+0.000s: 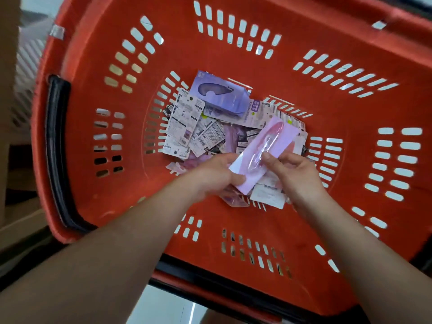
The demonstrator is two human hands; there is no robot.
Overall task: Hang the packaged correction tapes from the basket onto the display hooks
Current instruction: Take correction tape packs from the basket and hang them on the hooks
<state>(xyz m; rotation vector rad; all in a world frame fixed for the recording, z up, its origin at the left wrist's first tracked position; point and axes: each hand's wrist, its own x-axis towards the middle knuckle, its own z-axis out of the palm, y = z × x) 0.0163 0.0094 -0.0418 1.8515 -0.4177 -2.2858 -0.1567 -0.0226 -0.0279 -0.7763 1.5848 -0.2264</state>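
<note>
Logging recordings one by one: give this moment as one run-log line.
stage: picking; left hand: holds pink pack; right hand: pinches it; rest: packs piled in red basket; hooks: unseen

The basket (233,54) is orange-red moulded plastic, matt, with a faintly grainy skin on its slotted walls and floor. Along its left rim the handle (57,148) is black plastic, smoother, with a dull sheen. Over the middle of the basket floor the pink package (264,155) is thin satin card, and its clear plastic blister throws glossy glints. Toward the far edge of the floor the purple package (219,94) is similar card under shiny clear plastic. The card backs (184,125) at the left of the pile are white printed paperboard, matt (print too blurred to read).
</note>
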